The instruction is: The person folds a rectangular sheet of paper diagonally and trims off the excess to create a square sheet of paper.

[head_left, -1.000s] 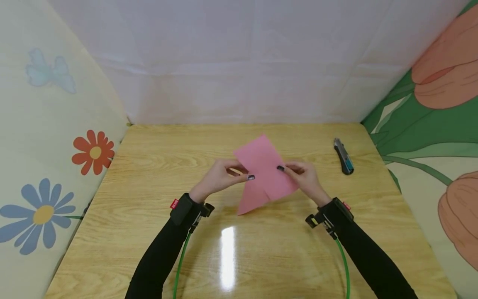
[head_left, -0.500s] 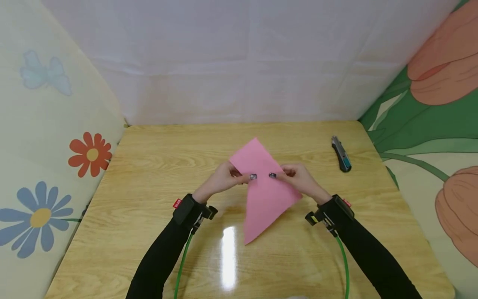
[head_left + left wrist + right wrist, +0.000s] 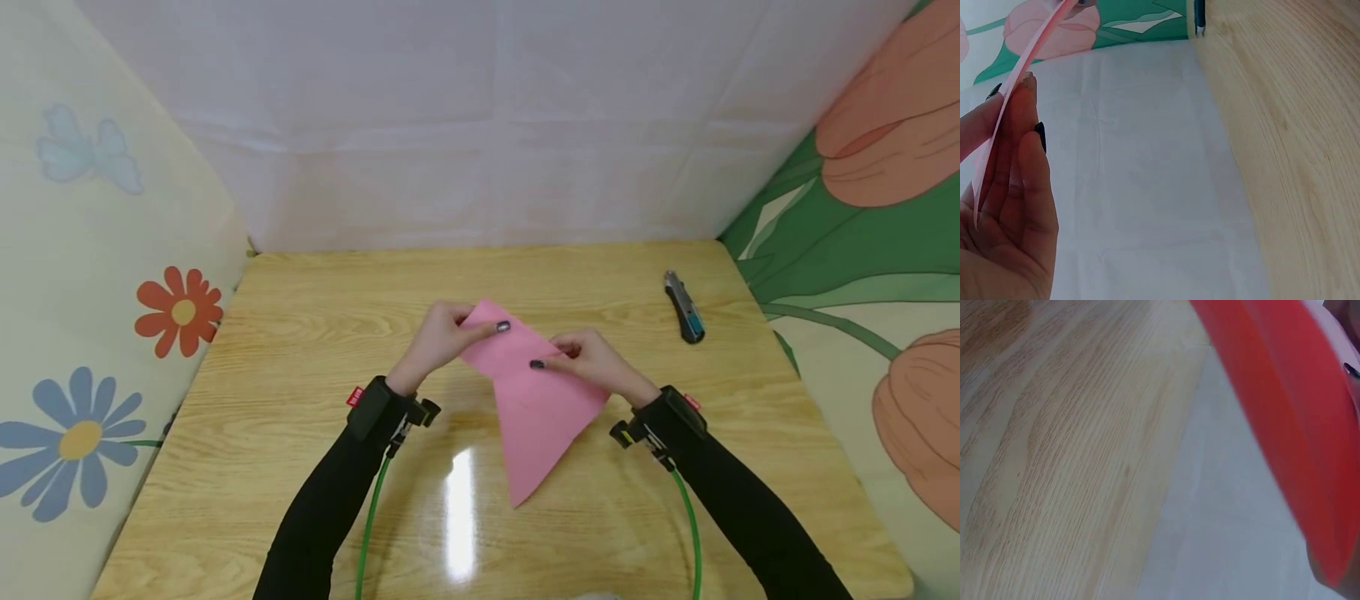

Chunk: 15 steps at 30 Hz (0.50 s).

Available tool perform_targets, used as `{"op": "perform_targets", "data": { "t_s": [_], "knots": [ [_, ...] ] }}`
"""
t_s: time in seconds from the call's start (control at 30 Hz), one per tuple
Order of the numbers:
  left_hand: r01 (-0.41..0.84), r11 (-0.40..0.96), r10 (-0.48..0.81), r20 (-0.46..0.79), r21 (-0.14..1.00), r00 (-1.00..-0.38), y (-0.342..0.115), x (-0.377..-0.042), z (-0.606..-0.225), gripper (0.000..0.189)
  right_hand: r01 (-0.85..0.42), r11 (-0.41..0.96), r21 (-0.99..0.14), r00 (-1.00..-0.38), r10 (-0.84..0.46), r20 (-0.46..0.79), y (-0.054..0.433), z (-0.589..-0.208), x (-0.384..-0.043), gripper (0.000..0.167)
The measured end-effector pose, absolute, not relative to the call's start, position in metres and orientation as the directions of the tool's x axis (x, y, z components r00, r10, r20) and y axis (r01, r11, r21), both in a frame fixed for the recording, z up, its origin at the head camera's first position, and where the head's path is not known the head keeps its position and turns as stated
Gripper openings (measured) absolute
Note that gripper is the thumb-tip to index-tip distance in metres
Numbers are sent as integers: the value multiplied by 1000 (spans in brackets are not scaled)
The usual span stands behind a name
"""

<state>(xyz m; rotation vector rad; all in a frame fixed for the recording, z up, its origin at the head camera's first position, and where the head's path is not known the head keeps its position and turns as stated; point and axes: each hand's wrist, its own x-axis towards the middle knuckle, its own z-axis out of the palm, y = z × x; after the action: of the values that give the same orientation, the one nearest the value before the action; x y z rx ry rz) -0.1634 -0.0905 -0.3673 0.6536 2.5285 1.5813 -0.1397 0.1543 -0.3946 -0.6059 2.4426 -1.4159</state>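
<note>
A folded sheet of pink paper [image 3: 536, 408] is held up over the table between both hands, one long corner pointing down toward the near edge. My left hand [image 3: 442, 337] pinches its upper left corner, thumb on the near face and fingers behind. In the left wrist view the paper [image 3: 1022, 65] appears nearly edge-on between thumb and fingers. My right hand [image 3: 592, 362] pinches the upper right edge, the dark-nailed thumb lying across the front. The right wrist view shows the paper [image 3: 1291, 425] as a red, shadowed layer that covers most of that hand.
A utility knife [image 3: 685, 308] lies on the wooden table [image 3: 315, 317] at the back right. A white cloth [image 3: 487, 150] hangs behind the table, with flower-printed panels at left and right. Green cables [image 3: 367, 529] run from both wrist cameras.
The paper has turned, its lower corner swinging down toward the near edge and its top corner coming lower. My left hand has shifted up to that top corner; the right hand's thumb has moved left.
</note>
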Motion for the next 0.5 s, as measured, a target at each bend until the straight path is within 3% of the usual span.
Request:
{"op": "perform_targets", "data": {
  "t_s": [0.5],
  "knots": [
    [230, 413, 410, 46, 881, -911, -95, -163, -368, 19, -236, 451, -861, -840, -540, -53, 152, -392, -144, 20]
  ]
}}
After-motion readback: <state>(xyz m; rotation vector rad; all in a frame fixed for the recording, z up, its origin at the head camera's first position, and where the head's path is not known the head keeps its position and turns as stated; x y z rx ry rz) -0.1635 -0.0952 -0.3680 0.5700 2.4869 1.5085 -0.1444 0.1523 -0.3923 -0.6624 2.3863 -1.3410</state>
